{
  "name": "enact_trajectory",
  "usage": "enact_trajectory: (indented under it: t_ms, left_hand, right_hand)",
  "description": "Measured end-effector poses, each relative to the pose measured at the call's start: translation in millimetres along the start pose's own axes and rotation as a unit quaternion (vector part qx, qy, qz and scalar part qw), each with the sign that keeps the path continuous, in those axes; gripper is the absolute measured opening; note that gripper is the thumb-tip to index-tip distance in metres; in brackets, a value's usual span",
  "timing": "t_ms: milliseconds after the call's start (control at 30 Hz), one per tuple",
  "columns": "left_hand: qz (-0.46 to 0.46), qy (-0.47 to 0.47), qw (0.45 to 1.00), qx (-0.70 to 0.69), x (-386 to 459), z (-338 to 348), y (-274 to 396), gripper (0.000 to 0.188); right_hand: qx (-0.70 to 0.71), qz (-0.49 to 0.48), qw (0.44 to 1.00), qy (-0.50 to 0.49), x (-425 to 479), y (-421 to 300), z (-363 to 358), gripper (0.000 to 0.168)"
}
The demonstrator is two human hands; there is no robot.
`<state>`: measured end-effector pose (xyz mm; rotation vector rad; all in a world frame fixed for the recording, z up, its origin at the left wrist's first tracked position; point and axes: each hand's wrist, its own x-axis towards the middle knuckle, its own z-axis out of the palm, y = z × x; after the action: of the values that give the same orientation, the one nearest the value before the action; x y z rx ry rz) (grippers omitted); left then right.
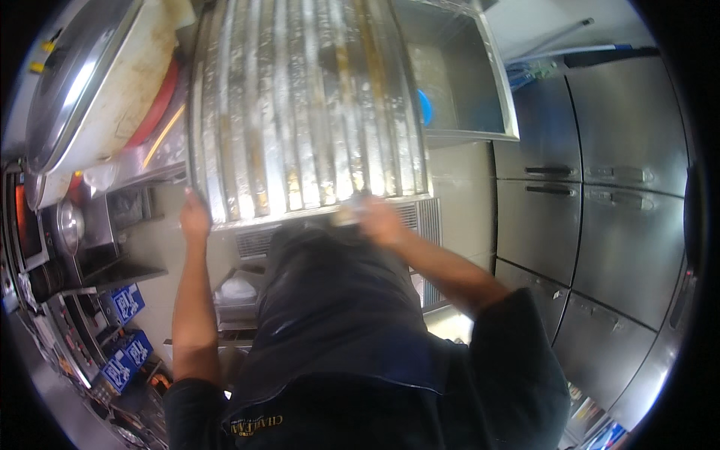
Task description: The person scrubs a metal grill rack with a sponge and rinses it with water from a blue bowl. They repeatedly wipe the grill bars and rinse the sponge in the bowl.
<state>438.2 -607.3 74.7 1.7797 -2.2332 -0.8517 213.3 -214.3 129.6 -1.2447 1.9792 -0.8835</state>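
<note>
A large metal baffle filter panel (315, 112) with long ridges lies in front of me, wet and shiny, with brown stains in some grooves. My left hand (196, 216) grips its near left corner. At the near edge, right of the middle, my right hand (378, 219) is blurred; a pale, light-coloured object (344, 216) is at its fingers, too blurred to name. Behind the panel's right side is a metal sink basin (461, 73) with a blue round item (425, 107) partly hidden by the panel.
Stainless steel refrigerator doors (534, 225) stand at the right. A large pot or container (121, 84) and a red rim (157, 107) are at the upper left. Shelves with blue boxes (126, 304) stand lower left. A floor grate (430, 242) lies under the panel's near right.
</note>
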Motion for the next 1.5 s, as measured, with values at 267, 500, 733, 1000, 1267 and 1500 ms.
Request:
enact_trajectory:
  t_ms: [267,500,733,1000,1267,1500]
  left_hand:
    - [-0.031,-0.042,0.999,-0.013,0,-5,3,0.096]
    - [-0.044,-0.033,0.998,-0.007,9,1,-3,0.083]
    - [-0.046,-0.040,0.998,0.007,6,0,-3,0.090]
    - [0.003,0.033,0.999,0.001,-6,-3,13,0.084]
    - [-0.016,0.015,1.000,0.004,-9,-13,27,0.085]
    - [-0.020,0.008,1.000,-0.006,-9,-4,20,0.083]
  right_hand:
    - [-0.212,-0.076,0.969,0.104,-55,79,-27,0.045]
    - [-0.265,-0.074,0.931,0.241,-44,71,-9,0.051]
    - [-0.227,0.017,0.941,0.250,52,92,-93,0.037]
    - [-0.305,-0.098,0.930,0.180,35,110,-107,0.047]
    - [-0.315,-0.086,0.935,0.137,27,121,-99,0.056]
    - [-0.276,0.066,0.941,0.184,162,107,-175,0.046]
